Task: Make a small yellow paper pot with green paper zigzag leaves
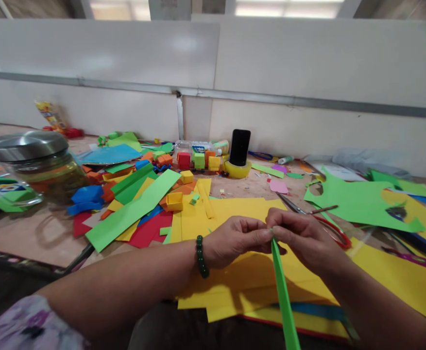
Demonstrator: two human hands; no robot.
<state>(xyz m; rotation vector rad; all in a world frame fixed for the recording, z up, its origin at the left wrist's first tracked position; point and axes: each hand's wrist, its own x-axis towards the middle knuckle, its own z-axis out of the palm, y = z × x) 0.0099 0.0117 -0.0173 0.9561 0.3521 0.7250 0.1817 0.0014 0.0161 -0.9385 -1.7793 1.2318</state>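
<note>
My left hand (pixel 236 239) and my right hand (pixel 303 236) meet above yellow paper sheets (pixel 234 287). Both pinch the top end of a narrow green paper strip (pixel 282 296) that hangs down toward me. A dark green bead bracelet (pixel 201 256) circles my left wrist. Red-handled scissors (pixel 329 226) lie just behind my right hand, partly hidden by it.
Coloured paper scraps (pixel 132 209) and small paper cubes (pixel 198 160) cover the table. A glass jar with a metal lid (pixel 34 165) stands at the left. A black phone in a yellow tape roll (pixel 239 153) leans by the wall. Cut green paper (pixel 358 204) lies at the right.
</note>
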